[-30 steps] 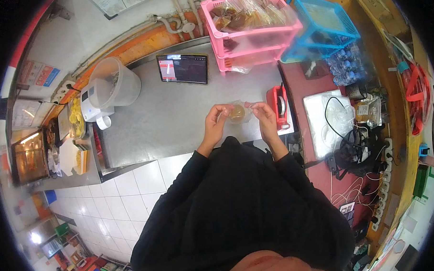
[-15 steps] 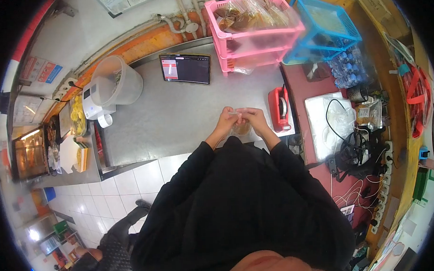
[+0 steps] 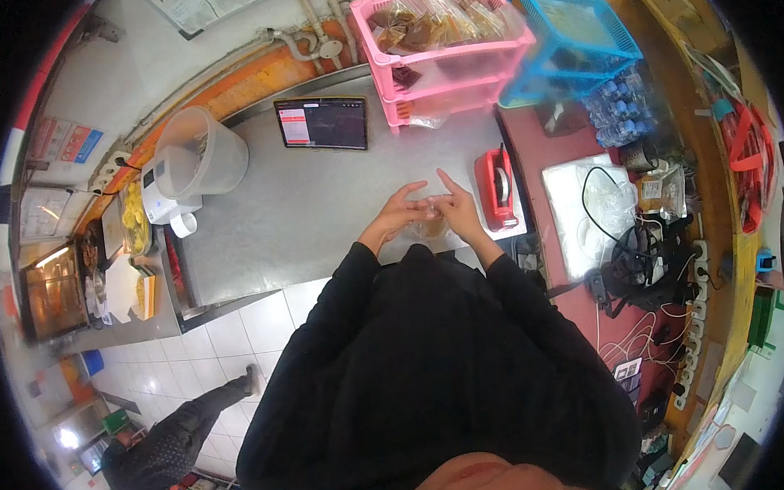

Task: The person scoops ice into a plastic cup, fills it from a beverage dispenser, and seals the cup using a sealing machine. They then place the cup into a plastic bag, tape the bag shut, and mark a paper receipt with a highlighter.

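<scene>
Near the counter's front edge, a small clear plastic bag point(image 3: 432, 227) with light brown contents hangs between my two hands, close to my body. My left hand point(image 3: 399, 214) pinches its top from the left, with some fingers stretched out. On the other side my right hand point(image 3: 459, 211) grips the top too, its index finger pointing up and away. The fingertips of both hands meet at the bag's top; the exact grip is small and partly hidden. A red tape dispenser point(image 3: 499, 189) stands just right of my right hand.
On the metal counter point(image 3: 321, 196) are a tablet point(image 3: 322, 124), a white label printer point(image 3: 167, 188), a clear tub point(image 3: 200, 152) and stacked pink baskets point(image 3: 446, 57) of bags. Blue baskets point(image 3: 566, 44), bottles and cables lie right. A person point(image 3: 170, 434) is at lower left.
My fingers have opened out from a tight pinch, with the right index finger now raised. The view has shifted slightly. The other person has moved left and down, one leg stretched out.
</scene>
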The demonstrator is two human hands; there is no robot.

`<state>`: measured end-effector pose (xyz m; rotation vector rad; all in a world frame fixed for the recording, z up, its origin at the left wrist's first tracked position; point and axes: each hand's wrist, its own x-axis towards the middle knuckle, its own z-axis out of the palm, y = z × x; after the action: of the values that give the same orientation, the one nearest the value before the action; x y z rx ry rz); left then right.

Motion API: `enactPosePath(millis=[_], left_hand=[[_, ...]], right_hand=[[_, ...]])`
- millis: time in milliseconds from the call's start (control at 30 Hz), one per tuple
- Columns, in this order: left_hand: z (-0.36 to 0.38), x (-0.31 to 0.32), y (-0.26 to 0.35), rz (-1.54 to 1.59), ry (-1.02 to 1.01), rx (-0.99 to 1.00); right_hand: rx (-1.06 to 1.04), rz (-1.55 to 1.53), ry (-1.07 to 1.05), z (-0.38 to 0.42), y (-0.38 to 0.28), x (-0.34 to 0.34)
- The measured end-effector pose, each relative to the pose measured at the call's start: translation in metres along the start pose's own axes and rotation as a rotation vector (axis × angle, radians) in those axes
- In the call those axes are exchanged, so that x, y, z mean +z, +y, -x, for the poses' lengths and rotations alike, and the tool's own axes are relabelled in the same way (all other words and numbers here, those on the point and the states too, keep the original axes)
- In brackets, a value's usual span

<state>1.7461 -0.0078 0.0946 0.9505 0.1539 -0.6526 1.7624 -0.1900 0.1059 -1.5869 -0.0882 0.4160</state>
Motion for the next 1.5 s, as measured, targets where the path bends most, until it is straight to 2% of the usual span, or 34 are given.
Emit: enactPosePath(millis=[67, 100, 133, 167, 200, 233, 267, 300, 333, 367, 433, 500, 567, 633, 733, 800, 833, 900, 967, 1033, 1067, 1133, 1233, 1300, 1333, 1367, 1433, 1500], left_hand=[[-0.004, -0.005, -0.007, -0.350, 0.124, 0.294], [-0.006, 0.000, -0.009, -0.495, 0.270, 0.424], [-0.008, 0.009, -0.012, -0.647, 0.440, 0.557], [-0.005, 0.018, -0.012, -0.675, 0.539, 0.567], [-0.004, 0.025, -0.012, -0.702, 0.657, 0.580], [-0.018, 0.006, -0.034, -0.720, 0.613, 0.638], [-0.032, -0.007, -0.052, -0.837, 0.629, 0.659], [-0.031, -0.004, -0.046, -1.080, 0.668, 0.702], [-0.031, -0.004, -0.047, -1.135, 0.609, 0.695], [-0.031, 0.000, -0.047, -1.130, 0.628, 0.642], [-0.023, 0.004, -0.036, -1.120, 0.668, 0.598], [-0.019, 0.010, -0.029, -0.852, 0.600, 0.567], [-0.016, 0.005, -0.026, -0.769, 0.591, 0.618], [-0.013, 0.003, -0.022, -0.356, 0.402, 0.397], [-0.004, 0.011, -0.016, -0.233, 0.343, 0.416], [-0.008, 0.011, -0.015, -0.186, 0.378, 0.397], [-0.014, 0.010, -0.016, -0.140, 0.404, 0.372], [-0.027, 0.011, -0.020, -0.172, 0.476, 0.412], [-0.040, 0.010, -0.021, -0.206, 0.542, 0.449], [-0.054, -0.008, -0.027, -0.365, 0.840, 0.609], [-0.057, -0.018, -0.029, -0.365, 0.837, 0.611], [-0.056, -0.034, -0.027, -0.319, 1.105, 0.419], [-0.062, -0.038, -0.032, -0.361, 1.021, 0.489], [-0.071, -0.046, -0.040, -0.536, 1.011, 0.635], [-0.071, -0.049, -0.043, -0.541, 0.979, 0.639], [-0.068, -0.047, -0.043, -0.578, 0.964, 0.645], [-0.067, -0.047, -0.044, -0.494, 0.938, 0.548], [-0.071, -0.055, -0.050, -0.415, 0.824, 0.618]], right_hand=[[-0.078, 0.087, 0.051, 0.007, -0.009, -0.004], [-0.162, 0.167, 0.089, 0.008, -0.014, -0.001], [-0.138, 0.020, 0.056, 0.009, -0.011, 0.000], [-0.141, -0.010, 0.059, 0.007, -0.006, 0.000], [-0.154, 0.181, 0.041, 0.009, -0.019, -0.002], [-0.226, 0.109, 0.038, 0.006, -0.009, 0.000], [-0.222, 0.308, 0.024, 0.005, -0.011, -0.005], [-0.207, 0.304, 0.036, 0.007, -0.014, -0.002], [-0.282, 0.400, 0.021, 0.006, -0.013, -0.005], [-0.304, 0.291, 0.017, 0.007, -0.014, -0.002], [-0.345, 0.313, -0.009, 0.005, -0.015, -0.004], [-0.348, 0.344, -0.031, 0.004, -0.014, -0.005], [-0.357, 0.365, -0.042, 0.001, -0.015, -0.005], [-0.362, 0.383, -0.055, -0.001, -0.013, -0.007], [-0.399, 0.418, -0.023, -0.003, -0.017, -0.010], [-0.541, 0.561, -0.019, -0.002, -0.022, -0.010], [-0.545, 0.561, -0.025, -0.003, -0.025, -0.009], [-0.608, 0.562, 0.000, -0.004, -0.029, -0.010], [-0.567, 0.535, -0.002, -0.002, -0.024, -0.017], [-0.523, 0.508, 0.000, 0.002, -0.008, -0.027], [-0.435, 0.457, -0.042, 0.009, 0.004, -0.034], [-0.294, 0.310, -0.096, 0.013, 0.030, -0.041], [-0.178, 0.201, -0.107, 0.010, 0.051, -0.049], [-0.194, 0.327, -0.103, 0.016, 0.048, -0.050], [-0.168, 0.395, -0.081, 0.019, 0.043, -0.051], [-0.193, 0.294, -0.069, 0.016, 0.065, -0.054], [-0.131, 0.161, -0.025, 0.024, 0.062, -0.047], [-0.107, 0.172, 0.001, 0.027, 0.070, -0.046]])
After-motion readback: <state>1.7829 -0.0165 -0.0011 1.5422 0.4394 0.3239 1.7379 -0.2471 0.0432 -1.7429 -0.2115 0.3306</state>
